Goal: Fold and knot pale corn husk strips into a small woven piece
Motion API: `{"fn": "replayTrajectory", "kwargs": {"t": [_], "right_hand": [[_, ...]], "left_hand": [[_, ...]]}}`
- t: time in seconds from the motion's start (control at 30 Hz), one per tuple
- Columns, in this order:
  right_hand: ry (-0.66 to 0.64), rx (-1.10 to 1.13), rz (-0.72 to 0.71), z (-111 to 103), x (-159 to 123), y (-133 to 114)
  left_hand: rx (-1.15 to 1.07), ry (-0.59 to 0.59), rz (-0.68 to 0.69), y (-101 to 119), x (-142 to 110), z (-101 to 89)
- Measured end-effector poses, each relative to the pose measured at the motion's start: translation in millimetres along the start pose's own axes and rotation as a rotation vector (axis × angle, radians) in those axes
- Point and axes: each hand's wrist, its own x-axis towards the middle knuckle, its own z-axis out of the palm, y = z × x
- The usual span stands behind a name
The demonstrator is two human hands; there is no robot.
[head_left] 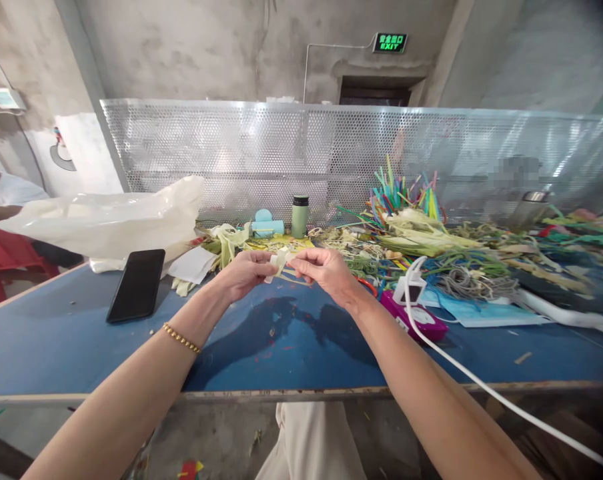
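Note:
Over the middle of the blue table, both hands meet at a small pale strip, whitish-yellow and bent, perhaps a piece of husk. My left hand pinches its left side between thumb and fingers; a gold bead bracelet circles that wrist. On the other side, my right hand grips the strip's right end with thumb and forefinger. The fingers hide part of the strip. Just behind the hands lie scattered pale and green husk pieces.
A black phone and white paper lie left, before a large plastic bag. Behind stand a green bottle and colourful sticks. Right are a purple box, a white cable and cord bundles. A person sits far left.

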Motion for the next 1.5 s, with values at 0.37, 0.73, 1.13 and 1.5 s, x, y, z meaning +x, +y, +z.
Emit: {"fn": "replayTrajectory", "kwargs": {"t": [0.37,0.73,1.13,1.5], "right_hand": [[0.203,-0.376,0.039,7,3,13],[0.205,-0.543,0.009,8,5,14],[0.096,-0.314,0.080,10,3,11],[0.054,-0.284,0.064,11,2,14]], "left_hand": [[0.192,0.097,0.101,-9,3,3.1],[0.290,0.131,0.101,-4,-2,9.9],[0.396,0.165,0.155,-7,0,6.2],[0.489,0.078,0.214,-10,2,3.1]]}}
